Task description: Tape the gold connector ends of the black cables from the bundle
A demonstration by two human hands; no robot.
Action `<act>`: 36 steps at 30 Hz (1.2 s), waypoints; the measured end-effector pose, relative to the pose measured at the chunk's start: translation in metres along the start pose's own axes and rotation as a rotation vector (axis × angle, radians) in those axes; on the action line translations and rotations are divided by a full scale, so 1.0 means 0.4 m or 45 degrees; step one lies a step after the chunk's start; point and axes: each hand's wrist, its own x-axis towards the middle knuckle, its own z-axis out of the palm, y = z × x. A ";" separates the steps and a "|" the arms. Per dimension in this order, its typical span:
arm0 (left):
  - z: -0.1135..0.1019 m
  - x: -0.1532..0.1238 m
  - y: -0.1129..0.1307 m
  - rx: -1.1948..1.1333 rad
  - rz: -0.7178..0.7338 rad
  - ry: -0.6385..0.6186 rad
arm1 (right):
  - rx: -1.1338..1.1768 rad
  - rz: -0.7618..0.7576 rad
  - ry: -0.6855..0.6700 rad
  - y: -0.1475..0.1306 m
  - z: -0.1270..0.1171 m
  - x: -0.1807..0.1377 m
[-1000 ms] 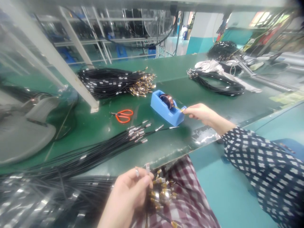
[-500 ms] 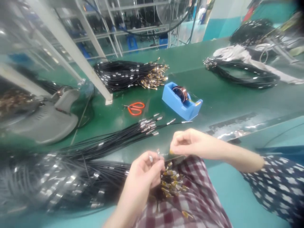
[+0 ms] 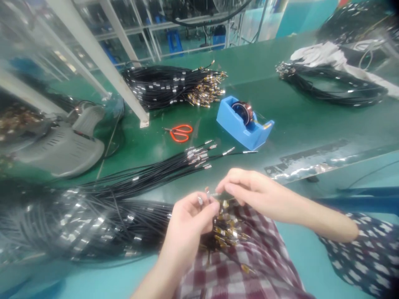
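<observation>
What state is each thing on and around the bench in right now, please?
left hand: closed, pinching cable ends upright.
right hand: fingertips pinched at the same cable ends.
scissors: lying flat, blades shut.
tape dispenser: upright, roll loaded, tape end at cutter.
straight cable bundle: laid loose on the bench, tips fanned.
coiled cable bundle: coiled, gold connectors bunched.
far coil: coiled, lying flat.

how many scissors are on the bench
1: orange-handled metal scissors lying flat on the green bench, between the white post's foot and the blue plastic tape dispenser. More could be hidden under the black cable bundles.
</observation>
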 end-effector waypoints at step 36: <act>-0.007 -0.020 -0.008 -0.045 0.091 0.011 | 0.568 0.118 0.163 0.009 0.077 0.016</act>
